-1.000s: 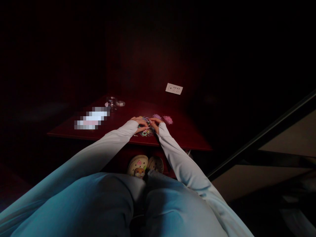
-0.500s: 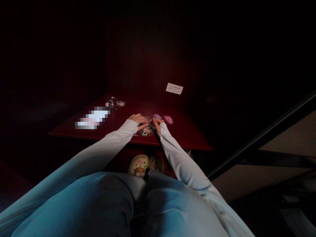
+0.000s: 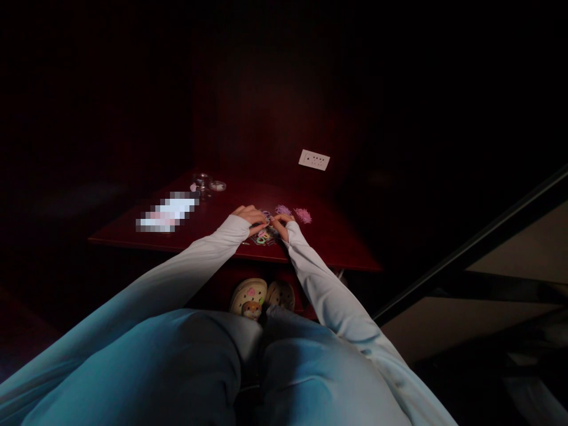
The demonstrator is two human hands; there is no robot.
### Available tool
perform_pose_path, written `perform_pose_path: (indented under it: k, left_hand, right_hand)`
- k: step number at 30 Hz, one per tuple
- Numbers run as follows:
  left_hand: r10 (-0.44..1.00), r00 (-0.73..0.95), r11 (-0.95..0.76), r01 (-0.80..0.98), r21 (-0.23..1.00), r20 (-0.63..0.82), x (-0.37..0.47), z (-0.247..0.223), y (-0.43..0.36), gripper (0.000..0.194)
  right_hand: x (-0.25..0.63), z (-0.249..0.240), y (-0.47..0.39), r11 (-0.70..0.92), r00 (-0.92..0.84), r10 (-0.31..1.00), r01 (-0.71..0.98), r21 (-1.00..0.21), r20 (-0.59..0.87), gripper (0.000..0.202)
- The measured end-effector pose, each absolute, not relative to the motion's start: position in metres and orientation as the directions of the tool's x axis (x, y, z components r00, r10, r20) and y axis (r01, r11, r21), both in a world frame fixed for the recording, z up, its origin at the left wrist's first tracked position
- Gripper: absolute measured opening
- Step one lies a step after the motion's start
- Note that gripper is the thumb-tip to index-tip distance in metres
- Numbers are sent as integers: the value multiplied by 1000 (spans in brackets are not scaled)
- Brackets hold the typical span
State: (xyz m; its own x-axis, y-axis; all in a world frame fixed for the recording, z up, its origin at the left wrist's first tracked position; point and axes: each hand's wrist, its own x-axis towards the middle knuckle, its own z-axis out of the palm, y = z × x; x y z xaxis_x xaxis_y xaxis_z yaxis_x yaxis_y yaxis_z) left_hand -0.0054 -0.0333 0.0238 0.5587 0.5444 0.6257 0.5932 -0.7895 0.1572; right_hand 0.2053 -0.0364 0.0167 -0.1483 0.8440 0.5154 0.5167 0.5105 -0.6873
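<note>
Over the near part of the dark red table (image 3: 213,228), my left hand (image 3: 252,218) has its fingers bent and pressed together, tips near a pile of small colourful pieces (image 3: 262,238). My right hand (image 3: 281,225) is just right of it, thumb and fingers pinched close to the left fingertips. Whatever lies between the fingertips is too small to make out. Behind my right hand is a purple heap (image 3: 283,209), with a pink heap (image 3: 303,215) to its right. Some of the colourful pile is hidden under my hands.
Clear round containers (image 3: 203,184) and a lid-like disc (image 3: 218,186) stand at the back left. A pixelated bright object (image 3: 168,213) lies at the left. A white socket plate (image 3: 314,160) is on the wall. Light-coloured shoes (image 3: 248,297) are below the table edge.
My right hand's fingers have shifted slightly left, nearer to my left fingertips. My left hand has hardly moved.
</note>
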Motion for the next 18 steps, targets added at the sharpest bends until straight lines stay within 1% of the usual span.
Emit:
perform_pose_path:
  k: [4, 10, 18]
  left_hand:
    - [574, 529, -771, 605, 196, 624, -4, 21, -31, 24]
    - [596, 484, -758, 602, 251, 641, -9, 19, -26, 25]
    - [612, 473, -758, 581, 297, 634, -15, 13, -8, 24]
  right_hand:
    - [206, 16, -33, 490, -113, 852, 511, -706, 510, 45]
    - [209, 14, -31, 449, -31, 866, 488, -749, 499, 49]
    - [211, 13, -31, 443, -15, 866, 483, -755, 499, 48]
